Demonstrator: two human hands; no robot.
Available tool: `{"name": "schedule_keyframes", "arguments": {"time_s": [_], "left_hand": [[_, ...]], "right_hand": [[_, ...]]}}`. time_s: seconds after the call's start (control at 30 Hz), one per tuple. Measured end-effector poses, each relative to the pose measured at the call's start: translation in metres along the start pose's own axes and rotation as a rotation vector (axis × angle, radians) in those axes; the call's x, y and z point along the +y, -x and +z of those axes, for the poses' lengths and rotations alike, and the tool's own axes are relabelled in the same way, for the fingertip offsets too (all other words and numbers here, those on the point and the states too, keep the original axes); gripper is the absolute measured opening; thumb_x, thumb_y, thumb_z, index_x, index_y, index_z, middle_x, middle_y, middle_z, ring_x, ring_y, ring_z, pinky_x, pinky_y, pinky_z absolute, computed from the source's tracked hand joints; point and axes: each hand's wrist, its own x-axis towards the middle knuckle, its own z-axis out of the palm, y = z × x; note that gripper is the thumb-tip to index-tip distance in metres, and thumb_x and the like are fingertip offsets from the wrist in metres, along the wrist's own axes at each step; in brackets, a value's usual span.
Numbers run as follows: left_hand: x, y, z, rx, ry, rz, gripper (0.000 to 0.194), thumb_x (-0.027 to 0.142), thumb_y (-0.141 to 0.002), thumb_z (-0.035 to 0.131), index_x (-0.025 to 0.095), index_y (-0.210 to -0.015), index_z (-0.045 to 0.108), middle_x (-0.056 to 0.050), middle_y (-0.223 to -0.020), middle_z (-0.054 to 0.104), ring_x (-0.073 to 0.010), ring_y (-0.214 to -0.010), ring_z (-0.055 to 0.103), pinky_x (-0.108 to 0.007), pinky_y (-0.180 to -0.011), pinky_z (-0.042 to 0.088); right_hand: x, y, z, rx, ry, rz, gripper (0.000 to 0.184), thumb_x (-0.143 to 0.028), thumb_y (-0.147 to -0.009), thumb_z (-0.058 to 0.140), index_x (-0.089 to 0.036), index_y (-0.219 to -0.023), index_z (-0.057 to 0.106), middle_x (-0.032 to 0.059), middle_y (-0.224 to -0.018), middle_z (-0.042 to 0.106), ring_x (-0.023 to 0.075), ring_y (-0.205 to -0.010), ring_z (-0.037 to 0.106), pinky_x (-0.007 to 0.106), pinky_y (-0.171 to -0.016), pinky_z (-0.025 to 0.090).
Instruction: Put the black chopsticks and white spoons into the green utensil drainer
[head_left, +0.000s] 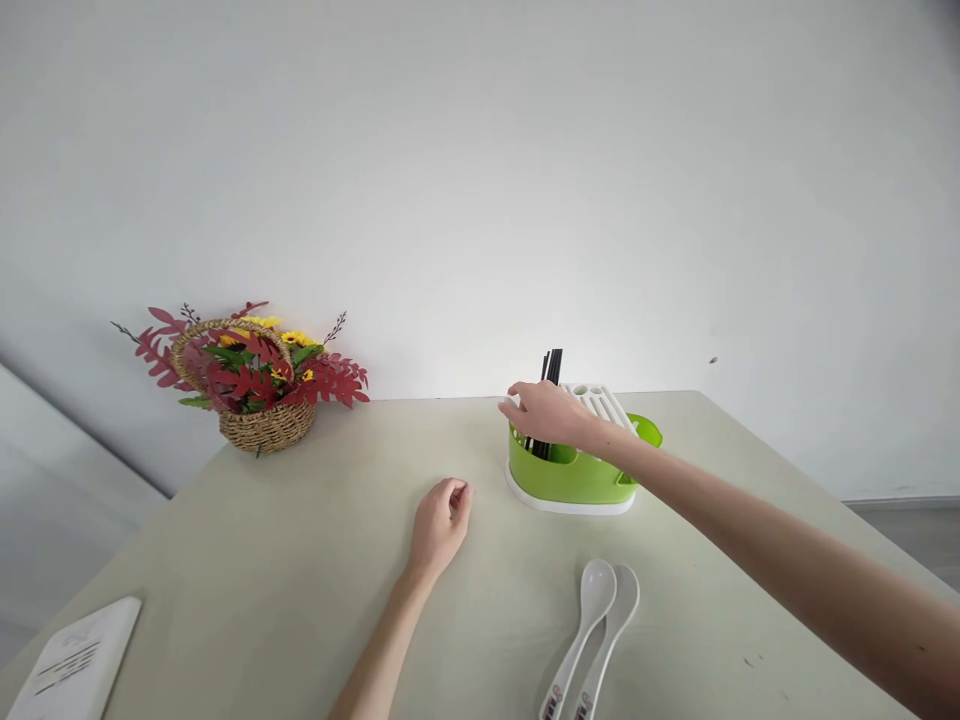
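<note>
My right hand (549,412) reaches over the left end of a green utensil holder (551,482) with a white base. Its thumb and index finger point left with a gap between them, and nothing shows in them. Several black chopsticks (556,366) stand in the holder, partly hidden behind this hand. A white slotted top (606,405) covers the holder's right part. My left hand (441,525) rests on the table left of the holder, its fingers curled closed around nothing visible. Two white spoons (598,590) lie side by side in front of the holder, handles toward me.
A wicker basket (268,428) of red leaves and yellow flowers stands at the back left of the pale table (285,560). A white box-like object (79,655) with dark print lies at the near left edge. The wall (465,200) rises behind the table.
</note>
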Motion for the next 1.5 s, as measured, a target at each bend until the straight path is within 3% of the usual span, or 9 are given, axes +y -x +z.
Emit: {"name": "schedule_keyframes", "arguments": {"time_s": [0.13,0.23,0.37,0.53,0.67,0.8,1.0,1.23,1.5], "left_hand": [[0.001,0.000,-0.001,0.001,-0.004,0.011,0.031,0.043,-0.102,0.045,0.023,-0.086,0.063,-0.004,-0.085,0.073,-0.0203,-0.080,0.067,-0.032,-0.077,0.050],[0.001,0.000,-0.001,-0.001,-0.007,0.011,0.031,0.043,-0.103,0.045,0.024,-0.086,0.063,-0.004,-0.085,0.073,-0.0207,-0.081,0.067,-0.033,-0.077,0.050],[0.001,0.001,-0.001,-0.005,-0.023,0.025,0.032,0.043,-0.103,0.045,0.024,-0.086,0.063,-0.004,-0.084,0.072,-0.0208,-0.080,0.067,-0.033,-0.078,0.050],[0.003,0.002,-0.003,-0.018,-0.042,0.023,0.031,0.043,-0.103,0.045,0.024,-0.085,0.062,-0.004,-0.085,0.072,-0.0218,-0.082,0.067,-0.034,-0.078,0.050],[0.007,0.003,-0.005,-0.032,-0.053,0.024,0.032,0.044,-0.103,0.044,0.025,-0.085,0.063,-0.005,-0.087,0.073,-0.0228,-0.084,0.068,-0.035,-0.079,0.050],[0.010,0.004,-0.006,-0.047,-0.059,0.013,0.033,0.044,-0.103,0.043,0.025,-0.087,0.064,-0.006,-0.090,0.073,-0.0236,-0.089,0.068,-0.036,-0.083,0.051],[0.010,0.002,-0.007,-0.052,-0.067,0.013,0.034,0.046,-0.103,0.044,0.025,-0.088,0.066,-0.006,-0.090,0.074,-0.0230,-0.086,0.069,-0.036,-0.081,0.052],[0.014,0.002,-0.008,-0.044,-0.063,0.015,0.034,0.046,-0.103,0.045,0.025,-0.087,0.067,-0.006,-0.090,0.075,-0.0233,-0.086,0.070,-0.036,-0.079,0.053],[0.014,0.002,-0.008,-0.041,-0.086,0.031,0.035,0.047,-0.103,0.045,0.025,-0.085,0.065,-0.005,-0.088,0.074,-0.0231,-0.085,0.069,-0.034,-0.078,0.052]], "right_hand": [[0.006,0.025,-0.014,0.021,-0.080,-0.030,0.038,-0.030,-0.104,0.044,-0.019,-0.137,0.060,0.0032,-0.083,0.079,0.0203,-0.075,0.071,0.028,-0.059,0.041],[0.011,0.055,-0.025,0.057,-0.203,-0.105,0.027,-0.029,-0.102,0.048,-0.023,-0.119,0.068,-0.0021,-0.074,0.076,0.0164,-0.064,0.067,0.027,-0.061,0.042],[0.021,0.107,-0.027,-0.139,-0.310,-0.255,0.030,-0.038,-0.105,0.044,-0.026,-0.111,0.071,-0.0011,-0.074,0.074,0.0167,-0.061,0.065,0.026,-0.055,0.041],[0.057,0.169,0.008,-0.414,-0.152,-0.368,0.029,-0.033,-0.101,0.049,-0.027,-0.112,0.075,0.0076,-0.095,0.079,0.0259,-0.085,0.073,0.035,-0.075,0.050],[0.102,0.197,0.053,-0.511,0.042,-0.124,0.042,-0.038,-0.093,0.057,-0.023,-0.129,0.071,0.0173,-0.114,0.077,0.0409,-0.105,0.072,0.051,-0.089,0.051],[0.123,0.198,0.074,-0.518,-0.057,0.046,0.057,-0.039,-0.094,0.055,-0.020,-0.147,0.057,0.0157,-0.118,0.077,0.0374,-0.107,0.072,0.049,-0.091,0.051],[0.111,0.175,0.069,-0.553,-0.398,0.114,0.054,-0.035,-0.098,0.051,-0.020,-0.149,0.046,0.0070,-0.102,0.082,0.0249,-0.090,0.076,0.032,-0.072,0.051],[0.110,0.162,0.085,-0.522,-0.526,0.164,0.009,-0.025,-0.100,0.046,-0.022,-0.100,0.054,0.0038,-0.079,0.079,0.0200,-0.069,0.073,0.028,-0.060,0.049],[0.109,0.180,0.064,-0.638,-0.523,0.073,0.019,-0.029,-0.100,0.049,-0.024,-0.082,0.049,0.0011,-0.073,0.074,0.0174,-0.062,0.069,0.026,-0.057,0.044]]}}
